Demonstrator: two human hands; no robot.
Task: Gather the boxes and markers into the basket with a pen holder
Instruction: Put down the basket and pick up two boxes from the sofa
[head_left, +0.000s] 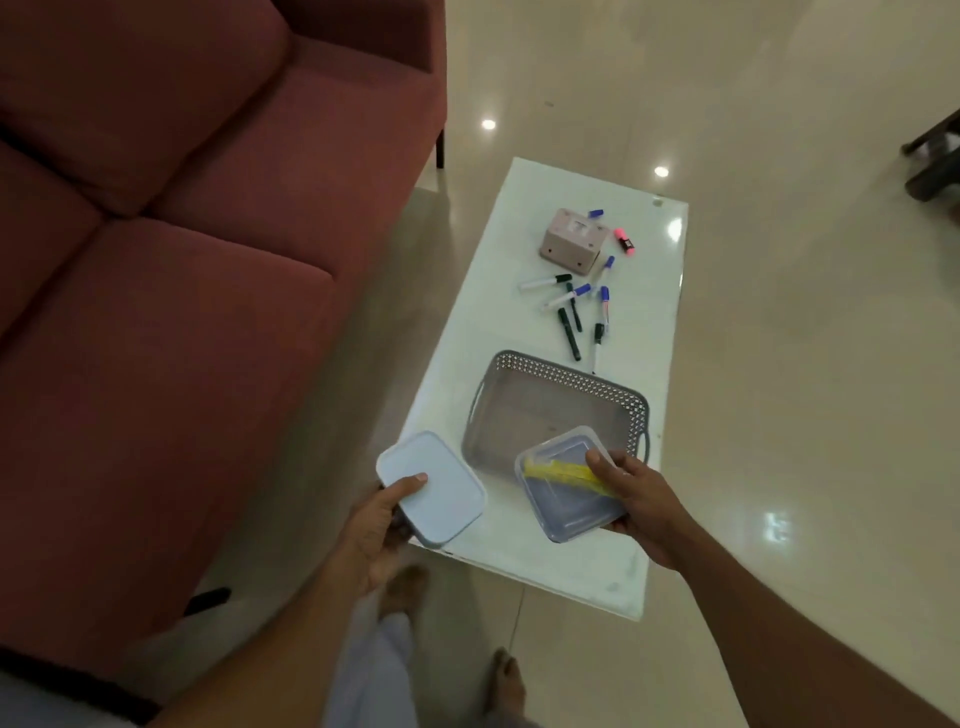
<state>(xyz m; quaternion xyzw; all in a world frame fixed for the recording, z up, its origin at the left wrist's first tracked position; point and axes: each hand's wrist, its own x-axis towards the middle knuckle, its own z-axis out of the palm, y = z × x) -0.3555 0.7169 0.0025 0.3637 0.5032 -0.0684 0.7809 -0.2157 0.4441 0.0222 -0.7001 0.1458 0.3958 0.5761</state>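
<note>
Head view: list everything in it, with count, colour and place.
Table: one, white, glossy, beside the sofa.
Basket: one, grey, perforated, near end of the table.
Pen holder: one, pinkish, far end of the table.
Markers: about nine, blue- and dark-capped, loose between pen holder and basket.
Highlighter: one, pink, right of the pen holder.
Sofa: one, dark red, left.
Box: one, pale blue lid, in the left hand.
Clear box: one, yellow item inside, in the right hand.
Left hand: holds the box.
Right hand: holds the clear box.
</note>
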